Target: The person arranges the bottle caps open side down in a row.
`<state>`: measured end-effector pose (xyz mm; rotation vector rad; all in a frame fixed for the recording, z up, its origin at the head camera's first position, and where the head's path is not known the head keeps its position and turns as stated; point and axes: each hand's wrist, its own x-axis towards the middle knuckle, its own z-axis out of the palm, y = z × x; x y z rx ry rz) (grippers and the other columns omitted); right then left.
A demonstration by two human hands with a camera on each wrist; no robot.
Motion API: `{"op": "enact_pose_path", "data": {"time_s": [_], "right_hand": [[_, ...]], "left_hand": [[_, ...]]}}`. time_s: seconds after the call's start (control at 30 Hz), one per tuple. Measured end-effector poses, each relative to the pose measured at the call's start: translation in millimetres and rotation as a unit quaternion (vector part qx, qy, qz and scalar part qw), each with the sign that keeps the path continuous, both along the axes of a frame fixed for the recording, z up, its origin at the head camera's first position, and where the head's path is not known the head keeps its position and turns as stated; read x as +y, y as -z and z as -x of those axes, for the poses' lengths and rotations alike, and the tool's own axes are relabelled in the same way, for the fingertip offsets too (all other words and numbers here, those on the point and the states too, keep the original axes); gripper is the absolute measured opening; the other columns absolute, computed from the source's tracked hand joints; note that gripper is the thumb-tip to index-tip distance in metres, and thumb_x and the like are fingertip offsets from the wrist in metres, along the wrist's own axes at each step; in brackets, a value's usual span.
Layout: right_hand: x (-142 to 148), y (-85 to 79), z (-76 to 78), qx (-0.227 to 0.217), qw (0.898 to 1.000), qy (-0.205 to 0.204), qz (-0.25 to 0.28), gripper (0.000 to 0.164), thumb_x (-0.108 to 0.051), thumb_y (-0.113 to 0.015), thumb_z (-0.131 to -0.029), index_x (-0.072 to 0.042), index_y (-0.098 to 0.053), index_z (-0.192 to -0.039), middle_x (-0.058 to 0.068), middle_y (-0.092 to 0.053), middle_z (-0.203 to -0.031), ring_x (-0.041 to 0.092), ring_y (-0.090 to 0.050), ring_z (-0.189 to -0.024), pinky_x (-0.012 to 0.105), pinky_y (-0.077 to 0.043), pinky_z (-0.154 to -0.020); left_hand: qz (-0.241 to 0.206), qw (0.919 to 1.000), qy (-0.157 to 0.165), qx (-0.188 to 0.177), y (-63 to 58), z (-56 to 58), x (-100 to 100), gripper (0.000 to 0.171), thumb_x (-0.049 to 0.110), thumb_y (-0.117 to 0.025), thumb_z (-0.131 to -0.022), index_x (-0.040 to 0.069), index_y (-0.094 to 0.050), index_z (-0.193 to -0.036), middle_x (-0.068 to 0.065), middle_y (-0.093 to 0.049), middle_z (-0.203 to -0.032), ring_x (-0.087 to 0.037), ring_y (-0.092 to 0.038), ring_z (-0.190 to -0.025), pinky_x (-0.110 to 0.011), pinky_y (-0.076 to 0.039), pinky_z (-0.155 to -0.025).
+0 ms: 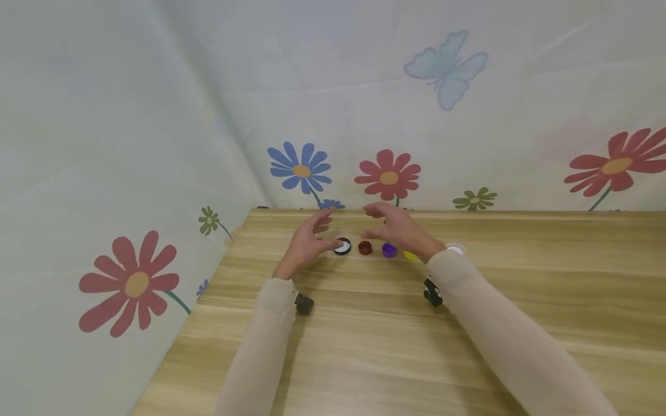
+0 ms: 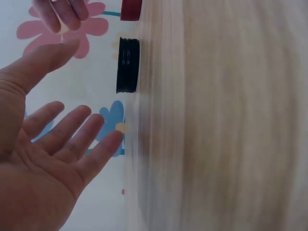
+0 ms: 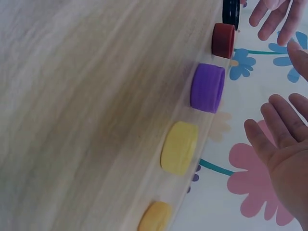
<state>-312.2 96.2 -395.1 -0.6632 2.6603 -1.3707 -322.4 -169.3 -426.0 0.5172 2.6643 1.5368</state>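
A row of several round caps runs across the wooden table. My left hand [image 1: 306, 247] is held over the row's left end, fingers spread and holding nothing. In the head view its thumb tip overlaps the black cap [image 1: 344, 248] with a white inside; in the left wrist view that thumb stands apart from the cap. To the right come a dark red cap [image 1: 365, 248], a purple cap [image 1: 389, 251] and a yellow cap [image 1: 410, 255]. Palm facing inward, my right hand [image 1: 404, 229] hovers above the purple and yellow ones, its fingers loosely extended with nothing in them.
An orange cap [image 3: 156, 217] follows the yellow one in the right wrist view. Beside my right cuff, a white round piece [image 1: 455, 249] shows partly. Behind the table [image 1: 354, 346] hangs a flower-printed cloth [image 1: 338, 104], which continues along its left side.
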Motion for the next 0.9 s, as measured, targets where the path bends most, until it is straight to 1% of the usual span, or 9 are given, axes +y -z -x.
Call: {"op": "enact_pose_path", "data": {"time_s": [0.17,0.23,0.3,0.47,0.6,0.73,0.83,0.9], "right_hand": [[-6.7,5.8,4.7,-0.007,1.0,-0.006,0.003,0.067,-0.025,-0.08,-0.098,-0.003,-0.051,-0.154,0.017,-0.055,-0.154,0.035,-0.048,-0.144,0.052,-0.04,-0.117],[-8.4,7.7,5.8,-0.007,1.0,-0.006,-0.002,0.068,-0.026,-0.08,-0.098,-0.003,-0.051,-0.154,0.017,-0.055,-0.154,0.035,-0.049,-0.143,0.052,-0.041,-0.117],[-10.0,9.3,6.4,-0.005,1.0,-0.005,-0.005,0.068,-0.026,-0.08,-0.097,-0.002,-0.051,-0.154,0.018,-0.056,-0.152,0.035,-0.05,-0.142,0.052,-0.042,-0.116],[-14.9,12.6,8.0,0.0,1.0,-0.005,-0.02,0.063,-0.022,-0.081,-0.097,0.0,-0.056,-0.149,0.018,-0.059,-0.147,0.036,-0.054,-0.139,0.052,-0.044,-0.114],[-20.5,16.1,10.5,-0.016,0.999,-0.007,-0.04,0.061,-0.023,-0.082,-0.097,-0.002,-0.058,-0.148,0.015,-0.06,-0.147,0.035,-0.054,-0.139,0.051,-0.044,-0.114],[-25.9,19.4,13.8,-0.018,0.998,-0.026,-0.054,0.061,-0.023,-0.082,-0.096,0.0,-0.058,-0.148,0.017,-0.06,-0.148,0.035,-0.054,-0.139,0.051,-0.042,-0.116],[-29.9,21.4,15.7,-0.029,0.998,-0.036,-0.053,0.061,-0.021,-0.082,-0.096,0.001,-0.058,-0.147,0.019,-0.06,-0.147,0.032,-0.06,-0.131,0.048,-0.045,-0.114],[-32.2,22.6,16.5,-0.044,0.997,-0.036,-0.048,0.06,-0.019,-0.083,-0.096,0.001,-0.058,-0.147,0.019,-0.061,-0.146,0.029,-0.066,-0.12,0.045,-0.051,-0.108]], "left_hand": [[0.004,0.9998,-0.01,-0.016,2.8,-0.2,-3.5,0.082,0.014,-0.089,-0.089,0.014,-0.047,-0.16,-0.02,-0.054,-0.155,-0.038,-0.054,-0.14,-0.051,-0.046,-0.112],[0.008,0.9997,-0.009,-0.02,4.0,0.3,-3.7,0.082,0.014,-0.088,-0.09,0.011,-0.046,-0.16,-0.02,-0.055,-0.154,-0.038,-0.055,-0.139,-0.051,-0.046,-0.112],[0.01,0.9997,-0.005,-0.022,5.4,1.2,-3.8,0.082,0.013,-0.088,-0.09,0.008,-0.046,-0.16,-0.02,-0.056,-0.152,-0.037,-0.056,-0.138,-0.05,-0.047,-0.112],[0.017,0.9996,0.005,-0.02,8.4,3.1,-4.3,0.081,0.011,-0.088,-0.089,0.003,-0.047,-0.158,-0.021,-0.061,-0.147,-0.036,-0.059,-0.134,-0.049,-0.047,-0.111],[0.027,0.9992,0.005,-0.03,9.6,2.7,-5.0,0.079,0.009,-0.089,-0.087,0.002,-0.05,-0.156,-0.019,-0.064,-0.143,-0.034,-0.061,-0.131,-0.048,-0.048,-0.11],[0.036,0.9987,0.005,-0.036,9.8,1.8,-5.3,0.08,0.008,-0.09,-0.086,0.004,-0.051,-0.155,-0.016,-0.066,-0.139,-0.031,-0.063,-0.128,-0.047,-0.049,-0.109],[0.041,0.9985,0.008,-0.036,9.7,1.3,-4.8,0.077,0.006,-0.09,-0.086,0.003,-0.052,-0.154,-0.016,-0.068,-0.136,-0.03,-0.065,-0.125,-0.045,-0.05,-0.108],[0.041,0.9984,0.01,-0.037,9.6,0.9,-4.2,0.073,0.005,-0.089,-0.087,0.002,-0.055,-0.151,-0.016,-0.069,-0.134,-0.03,-0.066,-0.123,-0.045,-0.05,-0.108]]}}
